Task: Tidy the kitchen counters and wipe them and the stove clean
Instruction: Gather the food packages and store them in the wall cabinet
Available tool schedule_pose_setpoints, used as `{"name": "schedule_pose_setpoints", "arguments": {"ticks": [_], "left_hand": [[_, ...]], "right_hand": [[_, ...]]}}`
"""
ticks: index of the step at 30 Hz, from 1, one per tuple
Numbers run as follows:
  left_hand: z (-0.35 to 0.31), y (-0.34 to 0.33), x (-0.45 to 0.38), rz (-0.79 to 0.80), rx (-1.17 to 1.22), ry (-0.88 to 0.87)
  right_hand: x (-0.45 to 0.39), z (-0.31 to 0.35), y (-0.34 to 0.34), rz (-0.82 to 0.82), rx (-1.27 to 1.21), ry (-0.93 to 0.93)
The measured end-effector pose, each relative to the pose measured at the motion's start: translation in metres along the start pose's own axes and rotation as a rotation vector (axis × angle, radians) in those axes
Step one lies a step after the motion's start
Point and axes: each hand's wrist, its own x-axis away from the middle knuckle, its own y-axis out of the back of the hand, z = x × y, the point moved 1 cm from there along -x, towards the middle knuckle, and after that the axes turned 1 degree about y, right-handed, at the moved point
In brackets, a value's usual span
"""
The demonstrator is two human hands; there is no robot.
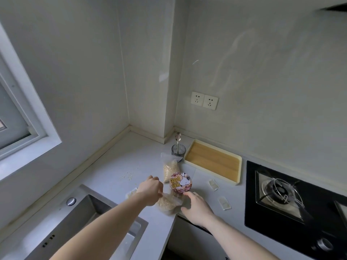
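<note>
Where both hands reach, the grain bag (167, 203) lies between them.

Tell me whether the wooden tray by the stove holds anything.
Empty: the wooden tray shows only its bare slatted floor inside the rim.

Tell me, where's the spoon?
In the head view, the spoon stands in the cup at the counter's back corner, left of the tray.

Black stove (262, 212); yellow tray (213, 162); pink cartoon-patterned tin (180, 181)
</note>
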Motion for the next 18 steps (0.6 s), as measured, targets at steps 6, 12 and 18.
{"name": "schedule_pose_setpoints", "arguments": {"ticks": [6, 12, 18], "left_hand": [[-0.008, 0.029, 0.013, -0.088, 0.108, -0.023], [-0.01, 0.133, 0.042, -0.169, 0.277, -0.099], [-0.008, 0.257, 0.065, -0.389, 0.49, -0.185]], "right_hand": [[-0.004, -0.001, 0.02, -0.021, -0.028, 0.027], [0.011, 0.029, 0.075, -0.211, -0.172, 0.185], [0.036, 0.101, 0.173, -0.515, -0.337, 0.453]]}}
